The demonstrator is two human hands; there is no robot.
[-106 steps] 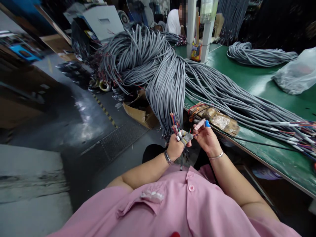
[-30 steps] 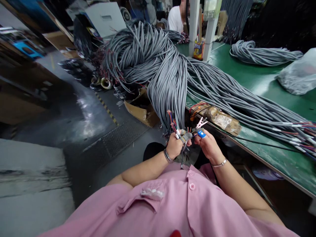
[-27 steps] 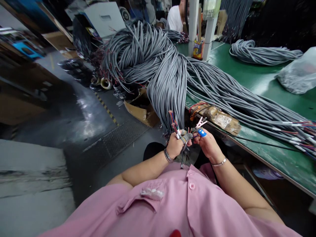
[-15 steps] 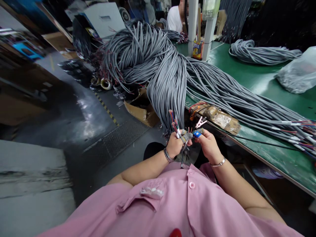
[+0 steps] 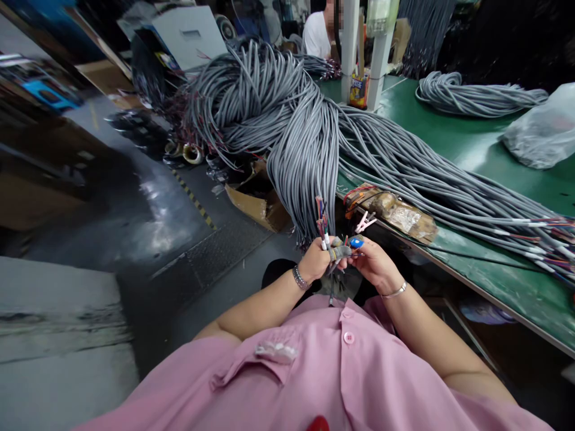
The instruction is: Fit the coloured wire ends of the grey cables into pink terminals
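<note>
My left hand (image 5: 314, 263) is closed around the stripped ends of several grey cables, whose coloured inner wires (image 5: 320, 216) stick up above my fist; a grey fabric cot covers one finger. My right hand (image 5: 375, 263), with a blue cot (image 5: 356, 243) on one fingertip, pinches thin wires right beside my left hand. Pink-tipped wires (image 5: 365, 221) stand up just above my right fingers. The cables hang down from a large grey cable bundle (image 5: 305, 149) draped over the edge of the green bench (image 5: 494, 281).
A taped brown bundle (image 5: 395, 214) lies on the bench edge near my hands. Farther back lie a second cable coil (image 5: 476, 99) and a clear plastic bag (image 5: 543, 129). Another person in white (image 5: 317, 36) sits beyond a white post (image 5: 348, 48). A cardboard box (image 5: 254, 200) sits on the floor.
Both hands stayed together at the wire ends. My right fingers shifted down and closer to my left fist, and the wire tuft in my left hand now stands more upright.
</note>
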